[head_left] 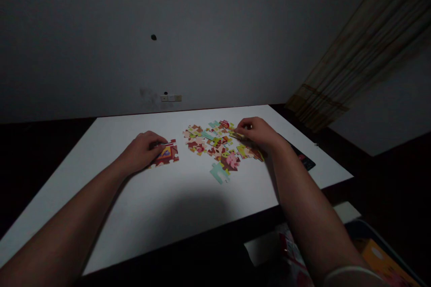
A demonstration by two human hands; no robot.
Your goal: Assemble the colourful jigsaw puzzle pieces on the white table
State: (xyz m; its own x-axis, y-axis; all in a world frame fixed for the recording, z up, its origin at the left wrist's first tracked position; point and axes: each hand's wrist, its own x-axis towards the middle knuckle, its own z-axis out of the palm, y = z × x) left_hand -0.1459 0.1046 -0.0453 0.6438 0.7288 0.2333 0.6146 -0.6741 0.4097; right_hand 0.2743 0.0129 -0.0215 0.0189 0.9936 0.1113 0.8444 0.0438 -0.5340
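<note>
On the left of the white table, my left hand point(144, 151) has its fingers curled and pressed together at a small joined section of jigsaw puzzle point(169, 156), reddish brown with yellow and purple. The hand covers its left part. My right hand point(257, 131) is over the right side of a spread of loose puzzle pieces point(218, 142), thumb and fingertips closed on a puzzle piece point(237, 135). The loose pieces are green, brown, pink and cream, some overlapping. A pale teal piece point(220, 173) lies at the near edge of the spread.
Beside my right forearm a dark flat item point(305, 161) lies on the white table point(134, 215). Below the table's near right edge are an orange box point(380, 255) and some packaging point(291, 249). A wall with sockets point(171, 98) stands behind; a curtain point(330, 76) hangs right.
</note>
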